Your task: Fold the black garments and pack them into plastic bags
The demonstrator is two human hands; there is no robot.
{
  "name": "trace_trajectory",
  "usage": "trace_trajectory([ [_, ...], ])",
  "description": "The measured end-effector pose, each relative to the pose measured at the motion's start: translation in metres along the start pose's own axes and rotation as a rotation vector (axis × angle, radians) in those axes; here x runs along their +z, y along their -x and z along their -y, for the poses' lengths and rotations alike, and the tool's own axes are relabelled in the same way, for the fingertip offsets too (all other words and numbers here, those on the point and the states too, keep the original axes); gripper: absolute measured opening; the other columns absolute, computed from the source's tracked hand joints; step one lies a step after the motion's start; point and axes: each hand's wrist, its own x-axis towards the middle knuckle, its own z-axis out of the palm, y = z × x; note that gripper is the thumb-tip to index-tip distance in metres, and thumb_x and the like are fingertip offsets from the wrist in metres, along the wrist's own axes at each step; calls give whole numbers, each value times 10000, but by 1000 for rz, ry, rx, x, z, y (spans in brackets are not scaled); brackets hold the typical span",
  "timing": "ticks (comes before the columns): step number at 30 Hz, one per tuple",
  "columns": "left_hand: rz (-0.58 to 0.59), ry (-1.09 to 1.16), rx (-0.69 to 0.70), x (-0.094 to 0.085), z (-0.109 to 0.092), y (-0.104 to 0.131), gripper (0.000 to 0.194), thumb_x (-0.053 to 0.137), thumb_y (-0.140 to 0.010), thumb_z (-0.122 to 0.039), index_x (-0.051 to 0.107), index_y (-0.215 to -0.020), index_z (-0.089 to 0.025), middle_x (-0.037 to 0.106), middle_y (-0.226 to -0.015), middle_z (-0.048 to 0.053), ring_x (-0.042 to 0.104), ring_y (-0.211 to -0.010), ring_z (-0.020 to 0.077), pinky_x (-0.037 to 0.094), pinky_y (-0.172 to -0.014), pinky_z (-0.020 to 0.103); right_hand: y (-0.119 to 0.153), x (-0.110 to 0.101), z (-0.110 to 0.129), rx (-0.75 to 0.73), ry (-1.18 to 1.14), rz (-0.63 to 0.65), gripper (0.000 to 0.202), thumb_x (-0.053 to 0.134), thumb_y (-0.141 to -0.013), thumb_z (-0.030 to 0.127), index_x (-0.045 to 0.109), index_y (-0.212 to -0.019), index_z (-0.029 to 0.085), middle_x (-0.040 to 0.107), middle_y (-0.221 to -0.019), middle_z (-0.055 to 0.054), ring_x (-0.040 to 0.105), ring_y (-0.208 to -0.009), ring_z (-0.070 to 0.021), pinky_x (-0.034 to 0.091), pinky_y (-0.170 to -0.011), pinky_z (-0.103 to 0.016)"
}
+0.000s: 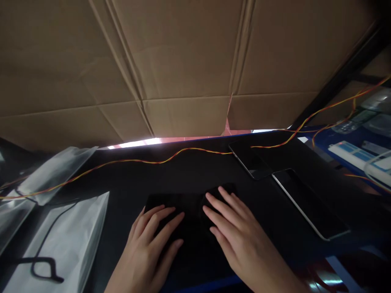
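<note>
My left hand (pixel 154 236) rests palm down with its fingers stretched out over a dark, flat rectangular piece (pixel 189 200). Beside it, my right hand (pixel 235 228) lies with spread fingers on another dark piece (pixel 227 189). Both pieces blend into the black table, so their exact kind and outlines are hard to make out. Neither hand is closed round anything. To the right of my right hand lie two black glossy panels with pale edges, like phone screens: a farther one (pixel 252 162) and a nearer, larger one (pixel 310 207).
A red-and-yellow twisted wire (pixel 137 160) crosses the black table (pixel 128 179). White plastic bags (pixel 61 232) and a black looped cord (pixel 45 258) are at left. Cardboard (pixel 183 61) stands behind. A clear bottle (pixel 346 124) and a blue-and-white box (pixel 357 156) sit at right.
</note>
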Motion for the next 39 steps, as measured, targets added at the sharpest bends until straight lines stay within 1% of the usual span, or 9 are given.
trace_trajectory([
  [4,8,-12,14,2,0,0,511,625,-1078,-335,564,-1585,-324,666,-1429,97,605,-1318,340,590,-1064,610,-3,10,4,22,20,13,473,521,-1112,144,594,-1574,215,610,-1662,-60,506,-1589,-348,537,-1224,-628],
  [9,-34,2,-54,-3,-2,7,530,576,-1091,-288,516,-1617,-312,566,-1476,132,553,-1362,358,509,-1157,716,15,-13,-24,357,-27,-363,338,502,-1150,301,631,-1458,245,742,-1386,-119,704,-1291,-279,610,-1052,-491],
  [15,-79,75,-227,-3,-4,16,471,549,-1097,-362,543,-1567,-372,520,-1462,132,516,-1381,389,602,-1024,642,29,-13,-37,532,-21,-175,287,653,-1066,551,706,-1023,272,747,-979,-51,755,-908,-269,627,-779,-416],
  [19,-67,81,-211,-4,-2,18,497,549,-1094,-380,527,-1590,-387,498,-1544,124,539,-1337,370,610,-1026,646,19,-11,-21,538,-104,-117,221,604,-1083,436,639,-938,272,708,-854,-9,724,-721,-196,575,-629,-306],
  [24,-62,87,-147,-10,-5,14,505,555,-1096,-386,531,-1598,-339,498,-1576,128,576,-1351,327,655,-1018,511,11,-44,-21,594,-91,-192,186,626,-1040,475,640,-1021,290,627,-604,62,610,-448,-172,476,-445,-273],
  [28,-33,97,-62,-6,-8,8,471,601,-1101,-347,568,-1570,-326,542,-1542,115,641,-1348,273,657,-1035,401,-10,-51,6,470,227,-331,262,517,-1091,497,668,-1117,284,795,-842,-47,728,-525,-253,496,-427,-344],
  [31,-55,130,-23,-7,-10,7,416,600,-1105,-292,612,-1519,-327,632,-1452,83,698,-1278,232,651,-1024,336,-28,-38,38,289,33,-261,192,501,-1116,355,671,-1148,270,820,-985,-57,787,-626,-230,559,-445,-324],
  [35,-214,197,-152,-22,-21,7,355,546,-1087,-186,671,-1387,-330,704,-1321,54,759,-1160,204,663,-971,306,-30,-28,46,199,-384,-180,363,444,-1098,120,675,-1311,300,826,-1226,-5,838,-1059,-172,696,-892,-271],
  [39,-217,169,-182,-23,-39,-6,418,512,-1104,-224,607,-1499,-320,653,-1536,78,691,-1389,267,652,-1098,419,-15,-13,26,161,-281,-180,466,438,-1085,60,667,-1442,252,759,-1471,-52,707,-1399,-218,625,-1155,-402],
])
